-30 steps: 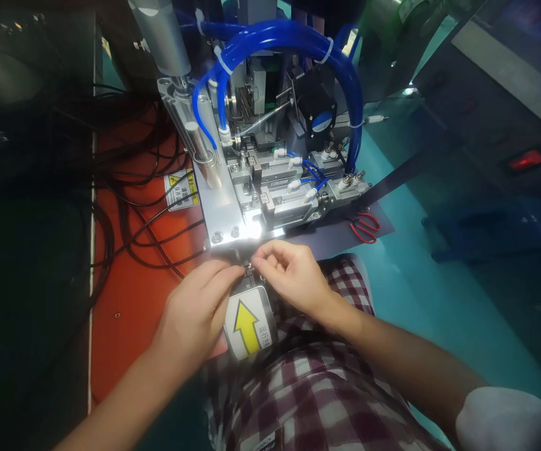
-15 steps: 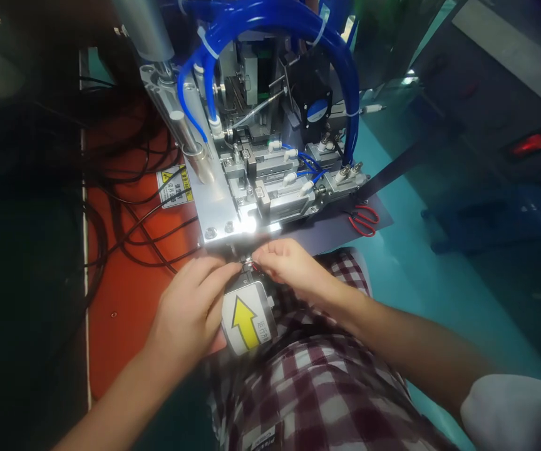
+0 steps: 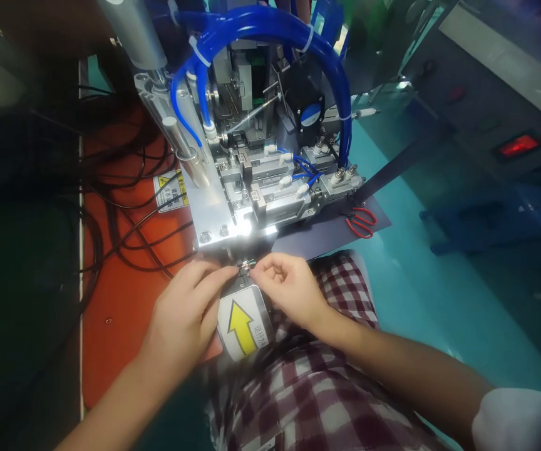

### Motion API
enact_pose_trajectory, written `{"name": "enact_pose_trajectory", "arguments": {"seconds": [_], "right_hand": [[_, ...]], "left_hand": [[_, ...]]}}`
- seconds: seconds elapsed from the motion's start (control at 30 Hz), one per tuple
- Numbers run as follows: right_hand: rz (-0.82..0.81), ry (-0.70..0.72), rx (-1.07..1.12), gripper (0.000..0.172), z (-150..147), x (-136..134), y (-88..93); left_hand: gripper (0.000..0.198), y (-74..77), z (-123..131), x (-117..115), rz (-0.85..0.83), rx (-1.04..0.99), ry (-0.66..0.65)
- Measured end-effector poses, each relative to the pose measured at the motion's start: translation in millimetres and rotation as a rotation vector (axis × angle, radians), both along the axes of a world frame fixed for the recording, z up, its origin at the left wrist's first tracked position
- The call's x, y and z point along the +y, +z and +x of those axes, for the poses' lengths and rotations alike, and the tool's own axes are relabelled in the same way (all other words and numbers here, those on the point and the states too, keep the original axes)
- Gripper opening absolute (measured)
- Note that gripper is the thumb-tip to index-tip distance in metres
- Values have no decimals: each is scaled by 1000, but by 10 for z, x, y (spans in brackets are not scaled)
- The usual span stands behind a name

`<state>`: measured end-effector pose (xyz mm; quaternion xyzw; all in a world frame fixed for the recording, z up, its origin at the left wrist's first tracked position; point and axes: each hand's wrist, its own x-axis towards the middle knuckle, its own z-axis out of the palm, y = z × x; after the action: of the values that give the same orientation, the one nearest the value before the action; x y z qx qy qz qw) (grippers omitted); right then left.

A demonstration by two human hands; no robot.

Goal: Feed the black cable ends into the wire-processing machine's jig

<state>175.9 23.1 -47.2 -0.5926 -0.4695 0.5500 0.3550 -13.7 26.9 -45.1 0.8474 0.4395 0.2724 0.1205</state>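
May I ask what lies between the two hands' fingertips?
The head view shows a small metal part between the left hand and right hand, just beyond the arrow label.

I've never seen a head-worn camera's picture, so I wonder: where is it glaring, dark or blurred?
Head view: white glare at the front corner of the metal plate; left edge very dark and smeared; red switch at right soft; yellow arrow crisper; whatever lies between the left hand and right hand too small to make out.

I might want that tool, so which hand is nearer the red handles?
Right. The right hand is below and left of the red handles, apart from them; the left hand is farther left.
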Motion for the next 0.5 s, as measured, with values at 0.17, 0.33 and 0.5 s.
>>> {"name": "enact_pose_trajectory", "arguments": {"seconds": [0.17, 0.33, 0.5], "right_hand": [[536, 181, -476, 16, 79, 82, 61], [379, 216, -299, 13, 134, 176, 71], [-3, 151, 139, 12, 125, 267, 16]], "left_hand": [[24, 2, -2, -5, 7, -1, -4], [24, 20, -5, -6, 11, 2, -2], [25, 14, -5, -7, 7, -5, -11]]}}
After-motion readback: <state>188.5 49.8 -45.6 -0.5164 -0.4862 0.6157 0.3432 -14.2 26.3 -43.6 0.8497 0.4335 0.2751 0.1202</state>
